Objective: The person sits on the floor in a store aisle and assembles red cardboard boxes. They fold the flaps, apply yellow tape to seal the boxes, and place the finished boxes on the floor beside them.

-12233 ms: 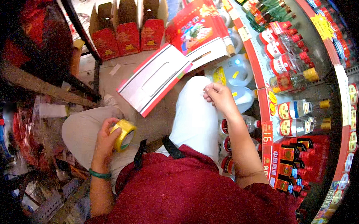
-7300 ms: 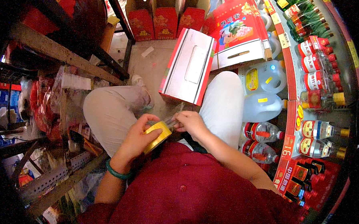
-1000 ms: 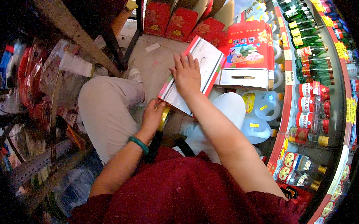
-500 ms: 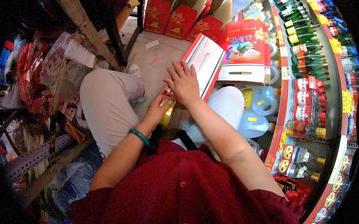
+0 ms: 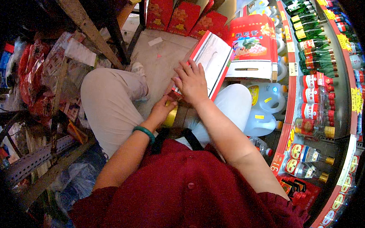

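A red-and-white cardboard carton [image 5: 212, 60] lies tilted between my knees. My right hand [image 5: 192, 85] rests on its near end, fingers spread and pressed against the surface. My left hand [image 5: 162, 111], a green bangle [image 5: 144, 131] on its wrist, is at the carton's near lower corner. Its fingers are closed round a shiny yellow roll of tape [image 5: 171, 117], partly hidden by the hand. The underside of the carton is out of sight.
Flattened red cartons [image 5: 251, 45] are stacked beyond my right knee. Open red boxes [image 5: 182, 18] stand along the far side. Bottle shelves [image 5: 313, 95] and large jugs [image 5: 266, 97] line the right. A metal frame [image 5: 82, 22] and plastic bags [image 5: 34, 66] crowd the left.
The view has shifted a little, so the carton and shelves sit slightly farther right. My right hand's fingers are somewhat more spread on the carton. The left hand keeps its hold.
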### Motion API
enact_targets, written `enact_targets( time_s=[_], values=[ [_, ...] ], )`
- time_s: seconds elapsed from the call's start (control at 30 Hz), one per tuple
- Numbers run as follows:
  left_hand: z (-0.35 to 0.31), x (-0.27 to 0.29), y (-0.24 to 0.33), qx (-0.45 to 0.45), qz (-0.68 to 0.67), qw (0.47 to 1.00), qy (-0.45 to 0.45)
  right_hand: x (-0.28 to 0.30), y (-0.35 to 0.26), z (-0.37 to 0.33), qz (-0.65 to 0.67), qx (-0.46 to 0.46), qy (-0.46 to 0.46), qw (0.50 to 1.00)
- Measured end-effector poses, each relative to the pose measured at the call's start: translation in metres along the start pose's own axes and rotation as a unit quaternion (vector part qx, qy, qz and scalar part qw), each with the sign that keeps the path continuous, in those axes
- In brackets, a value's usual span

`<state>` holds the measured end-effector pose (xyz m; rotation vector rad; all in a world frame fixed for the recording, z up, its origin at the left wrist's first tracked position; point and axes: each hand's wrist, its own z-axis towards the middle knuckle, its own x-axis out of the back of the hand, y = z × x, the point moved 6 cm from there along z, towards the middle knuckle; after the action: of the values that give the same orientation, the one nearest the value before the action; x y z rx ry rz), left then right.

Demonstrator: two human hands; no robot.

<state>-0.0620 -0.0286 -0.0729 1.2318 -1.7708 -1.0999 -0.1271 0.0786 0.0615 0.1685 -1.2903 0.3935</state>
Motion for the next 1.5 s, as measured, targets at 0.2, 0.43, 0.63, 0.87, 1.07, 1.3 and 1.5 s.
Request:
enact_targets(
  time_s=[0.2,0.43,0.63,0.87,1.07,1.3,1.5],
  values=[
    [-0.001,-0.009,0.01,0.013,-0.112,0.993,-0.045,0.001,0.013,-0.005,0.004,-0.015,0.003,1.0],
    [0.02,-0.007,-0.005,-0.031,0.031,0.999,0.012,0.005,0.005,-0.006,0.029,0.002,0.015,0.999],
    [0.024,-0.011,-0.021,-0.068,-0.035,0.994,0.078,0.003,0.016,-0.018,0.144,0.011,-0.063,0.988],
    [0.012,-0.014,0.013,-0.036,-0.017,0.999,-0.023,0.01,0.009,-0.039,0.073,0.039,-0.071,0.994],
    [0.009,-0.018,0.016,0.034,-0.063,0.997,0.006,0.079,0.041,-0.067,0.081,-0.001,0.07,0.994],
    [0.002,-0.02,0.021,0.031,-0.086,0.996,0.0,0.205,0.199,-0.187,-0.005,-0.33,0.273,0.904],
    [0.007,-0.015,0.014,0.014,-0.043,0.999,0.007,0.273,0.261,-0.266,-0.151,-0.445,0.229,0.852]
  ],
)
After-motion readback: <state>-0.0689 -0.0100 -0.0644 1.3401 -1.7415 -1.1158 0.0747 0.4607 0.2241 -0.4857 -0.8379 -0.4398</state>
